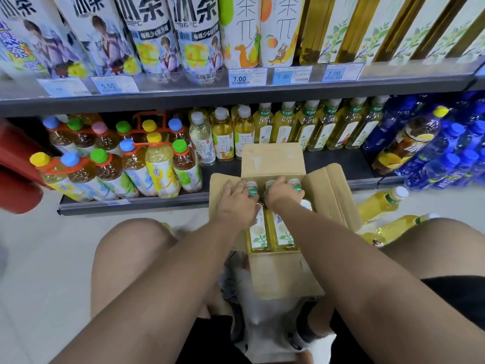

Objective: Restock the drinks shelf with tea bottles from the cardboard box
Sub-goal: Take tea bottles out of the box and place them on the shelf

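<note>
An open cardboard box (278, 274) stands on the floor between my knees, flaps spread, with yellow tea bottles (258, 232) lying inside. My left hand (237, 206) is closed around the neck of one bottle, its grey cap and green band showing. My right hand (282, 191) grips the neck of the bottle beside it. A third capped bottle (295, 186) lies just right of my right hand. On the bottom shelf (338, 164) behind the box stands a row of the same tea bottles (325, 127).
Two loose yellow tea bottles (380, 203) lie on the floor right of the box. Multipacks with coloured caps (118, 164) fill the shelf's left, blue bottles (451, 153) the right. The upper shelf edge (236, 93) carries price tags. A red object (18, 169) is at the left.
</note>
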`<state>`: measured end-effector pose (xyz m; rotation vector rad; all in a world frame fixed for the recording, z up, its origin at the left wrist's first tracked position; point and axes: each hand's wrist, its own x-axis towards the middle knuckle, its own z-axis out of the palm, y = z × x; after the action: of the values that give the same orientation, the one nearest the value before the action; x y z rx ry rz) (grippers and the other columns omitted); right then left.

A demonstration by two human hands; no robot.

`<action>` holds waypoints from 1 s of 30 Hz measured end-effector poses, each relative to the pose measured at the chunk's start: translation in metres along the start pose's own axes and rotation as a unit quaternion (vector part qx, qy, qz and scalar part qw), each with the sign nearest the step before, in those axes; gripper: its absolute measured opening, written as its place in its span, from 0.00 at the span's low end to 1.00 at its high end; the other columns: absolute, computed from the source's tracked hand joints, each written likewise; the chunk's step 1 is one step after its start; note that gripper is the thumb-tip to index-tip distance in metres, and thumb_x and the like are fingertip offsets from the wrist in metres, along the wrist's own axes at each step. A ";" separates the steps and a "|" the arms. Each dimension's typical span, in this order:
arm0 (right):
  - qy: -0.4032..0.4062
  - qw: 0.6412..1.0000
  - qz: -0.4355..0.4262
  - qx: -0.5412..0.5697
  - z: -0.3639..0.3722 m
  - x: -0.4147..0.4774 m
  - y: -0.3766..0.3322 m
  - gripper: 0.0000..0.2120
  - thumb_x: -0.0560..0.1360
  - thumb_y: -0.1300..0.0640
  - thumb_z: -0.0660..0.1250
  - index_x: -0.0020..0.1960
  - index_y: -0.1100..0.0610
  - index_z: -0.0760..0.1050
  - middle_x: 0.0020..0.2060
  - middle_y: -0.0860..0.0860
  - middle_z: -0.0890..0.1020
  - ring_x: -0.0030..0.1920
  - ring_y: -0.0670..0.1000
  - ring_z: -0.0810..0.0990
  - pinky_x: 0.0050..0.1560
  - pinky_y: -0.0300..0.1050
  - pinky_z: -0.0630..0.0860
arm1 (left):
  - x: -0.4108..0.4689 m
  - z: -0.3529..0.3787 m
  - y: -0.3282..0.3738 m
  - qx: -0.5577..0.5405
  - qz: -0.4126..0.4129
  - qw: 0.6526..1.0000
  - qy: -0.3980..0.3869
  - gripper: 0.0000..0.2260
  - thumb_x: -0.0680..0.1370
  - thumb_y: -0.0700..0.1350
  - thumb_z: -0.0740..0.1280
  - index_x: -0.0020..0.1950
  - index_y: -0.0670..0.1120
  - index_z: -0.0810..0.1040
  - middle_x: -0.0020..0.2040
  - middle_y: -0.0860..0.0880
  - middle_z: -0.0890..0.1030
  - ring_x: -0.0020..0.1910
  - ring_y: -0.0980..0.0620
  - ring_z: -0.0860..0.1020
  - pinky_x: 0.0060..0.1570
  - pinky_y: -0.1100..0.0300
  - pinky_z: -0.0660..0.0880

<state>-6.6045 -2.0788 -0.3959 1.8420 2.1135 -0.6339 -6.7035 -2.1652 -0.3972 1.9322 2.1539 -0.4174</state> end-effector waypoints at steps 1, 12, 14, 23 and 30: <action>0.002 1.000 0.008 0.007 0.000 0.000 -0.001 0.35 0.80 0.51 0.61 0.78 0.61 0.47 0.65 0.57 0.76 0.68 0.59 0.73 0.73 0.60 0.57 | 0.000 0.001 -0.001 -0.007 0.001 1.000 0.003 0.23 0.84 0.57 0.49 0.76 0.51 0.67 0.79 0.46 0.62 0.81 0.47 0.49 0.76 0.39 0.43; 0.050 0.949 -0.103 0.295 -0.076 -0.044 0.024 0.20 0.74 0.51 0.72 0.62 0.60 0.74 0.53 0.55 0.81 0.53 0.56 0.79 0.45 0.43 0.72 | -0.025 -0.036 0.024 -0.400 -0.007 0.916 -0.015 0.31 0.72 0.59 0.65 0.74 0.58 0.62 0.60 0.49 0.81 0.53 0.48 0.80 0.52 0.49 0.79; 0.092 0.928 -0.110 0.344 -0.094 -0.061 0.026 0.21 0.74 0.50 0.72 0.63 0.59 0.74 0.52 0.54 0.81 0.54 0.56 0.80 0.45 0.42 0.72 | -0.035 -0.048 0.032 -0.506 -0.032 0.862 0.014 0.37 0.69 0.58 0.69 0.76 0.57 0.60 0.57 0.52 0.81 0.49 0.51 0.81 0.49 0.51 0.80; 0.116 0.870 -0.211 0.431 -0.140 -0.103 0.019 0.18 0.72 0.47 0.75 0.57 0.56 0.78 0.48 0.51 0.84 0.50 0.52 0.82 0.53 0.51 0.79 | -0.060 -0.097 0.050 -0.463 -0.141 0.858 0.174 0.39 0.67 0.57 0.79 0.69 0.45 0.62 0.56 0.48 0.78 0.53 0.46 0.79 0.47 0.51 0.78; -0.026 0.867 -0.169 0.468 -0.133 -0.066 0.043 0.10 0.78 0.46 0.64 0.54 0.50 0.76 0.52 0.49 0.81 0.56 0.51 0.79 0.59 0.49 0.72 | -0.029 -0.077 0.022 -0.440 -0.184 0.862 0.174 0.37 0.66 0.53 0.79 0.68 0.48 0.62 0.54 0.47 0.80 0.49 0.48 0.80 0.44 0.52 0.79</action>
<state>-6.5407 -2.0672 -0.2553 1.7506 2.2899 -2.0591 -6.6758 -2.1632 -0.3165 1.1241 2.2926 0.8098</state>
